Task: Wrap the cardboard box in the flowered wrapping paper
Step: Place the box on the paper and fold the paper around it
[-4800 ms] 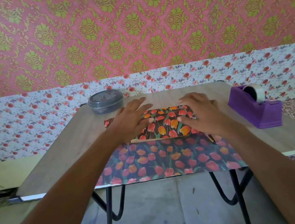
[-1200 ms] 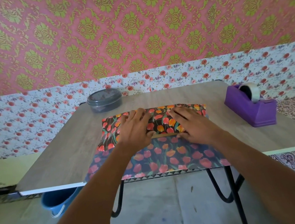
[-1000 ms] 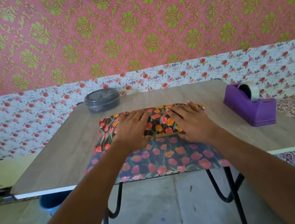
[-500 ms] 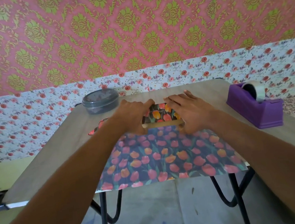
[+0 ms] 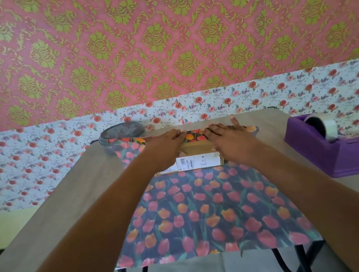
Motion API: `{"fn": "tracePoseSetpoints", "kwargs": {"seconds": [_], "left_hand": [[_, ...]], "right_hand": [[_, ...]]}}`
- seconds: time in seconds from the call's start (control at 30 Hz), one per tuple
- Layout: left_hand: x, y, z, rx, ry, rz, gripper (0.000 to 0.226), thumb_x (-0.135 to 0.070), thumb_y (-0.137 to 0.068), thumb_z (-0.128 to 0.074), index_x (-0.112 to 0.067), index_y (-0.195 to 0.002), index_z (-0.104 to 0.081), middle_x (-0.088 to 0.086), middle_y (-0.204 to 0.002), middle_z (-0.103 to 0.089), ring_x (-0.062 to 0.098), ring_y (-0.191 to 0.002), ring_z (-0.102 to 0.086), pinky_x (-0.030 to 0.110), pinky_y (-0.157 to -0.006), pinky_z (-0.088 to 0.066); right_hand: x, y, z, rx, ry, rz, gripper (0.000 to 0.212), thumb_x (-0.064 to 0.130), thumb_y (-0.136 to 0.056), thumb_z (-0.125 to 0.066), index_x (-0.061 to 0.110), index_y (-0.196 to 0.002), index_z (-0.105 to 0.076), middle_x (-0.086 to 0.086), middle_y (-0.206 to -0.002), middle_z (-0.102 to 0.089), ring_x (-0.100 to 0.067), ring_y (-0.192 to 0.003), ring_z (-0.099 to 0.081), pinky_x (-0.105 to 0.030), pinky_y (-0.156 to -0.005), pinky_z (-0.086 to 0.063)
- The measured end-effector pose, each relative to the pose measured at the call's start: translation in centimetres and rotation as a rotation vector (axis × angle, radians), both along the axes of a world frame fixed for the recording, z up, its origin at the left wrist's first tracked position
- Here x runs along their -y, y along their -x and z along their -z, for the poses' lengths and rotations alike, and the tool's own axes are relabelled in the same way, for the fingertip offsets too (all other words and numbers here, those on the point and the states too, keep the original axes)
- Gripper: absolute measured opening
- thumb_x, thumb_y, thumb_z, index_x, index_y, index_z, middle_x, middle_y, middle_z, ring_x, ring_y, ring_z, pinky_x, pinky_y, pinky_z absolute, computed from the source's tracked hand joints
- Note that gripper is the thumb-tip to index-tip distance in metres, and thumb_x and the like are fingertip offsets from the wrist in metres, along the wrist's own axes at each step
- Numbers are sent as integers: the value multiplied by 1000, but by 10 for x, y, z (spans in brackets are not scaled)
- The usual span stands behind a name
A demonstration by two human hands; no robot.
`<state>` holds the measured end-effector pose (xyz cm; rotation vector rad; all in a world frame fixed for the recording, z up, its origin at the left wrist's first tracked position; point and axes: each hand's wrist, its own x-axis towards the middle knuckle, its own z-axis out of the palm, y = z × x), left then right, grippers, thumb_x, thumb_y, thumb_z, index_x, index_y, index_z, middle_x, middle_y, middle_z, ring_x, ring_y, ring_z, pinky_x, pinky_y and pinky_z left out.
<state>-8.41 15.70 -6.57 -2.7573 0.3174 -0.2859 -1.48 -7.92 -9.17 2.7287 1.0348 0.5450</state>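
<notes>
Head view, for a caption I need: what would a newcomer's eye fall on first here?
Probably the tulip paper spread over the near middle of the table, running under the box at its far end. The left hand and right hand lie on that box, a paper flap showing between them. The pink and green wall fills the top half; a purple tape dispenser sits at the right.
</notes>
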Motion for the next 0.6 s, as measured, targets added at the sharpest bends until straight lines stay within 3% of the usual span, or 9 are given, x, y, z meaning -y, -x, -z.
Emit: {"fn": "tracePoseSetpoints", "kwargs": {"seconds": [0.1, 0.2, 0.33, 0.4, 0.5, 0.6], "left_hand": [[8, 0, 14, 30, 59, -94, 72, -13, -100, -50, -22, -162, -13, 0, -168, -17, 31, -146, -33, 60, -110, -35], [11, 0, 20, 15, 121, -172, 73, -18, -103, -48, -30, -162, -7, -6, -170, -9, 37, -152, -18, 75, -112, -21], [13, 5, 21, 15, 149, -180, 79, -17, -102, -50, -36, -161, 1, -6, -170, -4, 41, -153, -13, 76, -111, -23], [14, 6, 22, 26, 133, -184, 89, -13, -100, -54, -42, -159, 6, -7, -170, -2, 40, -153, -12, 74, -111, -24], [13, 6, 22, 31, 119, -194, 90, -12, -100, -54, -43, -159, 7, -8, -170, -2, 39, -153, -13, 73, -111, -25], [15, 4, 23, 35, 123, -197, 91, -12, -98, -54, -43, -159, 5, -8, -170, -4, 38, -153, -15, 71, -111, -25]], "right_hand": [[-1, -2, 8, -22, -87, -21, 60, 29, -109, -42, 17, -163, -18, -12, -169, -21, -28, -156, -21, -47, -125, -18], [1, 1, 14, -69, -160, -29, 61, 24, -108, -47, 18, -163, -20, -10, -170, -19, -27, -156, -19, -44, -122, -31], [4, 13, 11, -143, -286, -52, 59, 23, -107, -49, 20, -162, -26, -6, -170, -19, -23, -157, -16, -47, -118, -38], [9, 24, 7, -159, -392, -70, 53, 22, -107, -47, 16, -159, -34, -10, -166, -29, -26, -154, -26, -46, -120, -35], [25, 46, -1, -157, -749, -28, 39, 12, -102, -54, 7, -140, -58, -17, -139, -61, -33, -125, -61, -43, -102, -50], [64, 65, -3, -58, -1014, 166, 24, 7, -94, -63, 2, -116, -72, -15, -114, -74, -29, -104, -70, -30, -92, -50]]}}
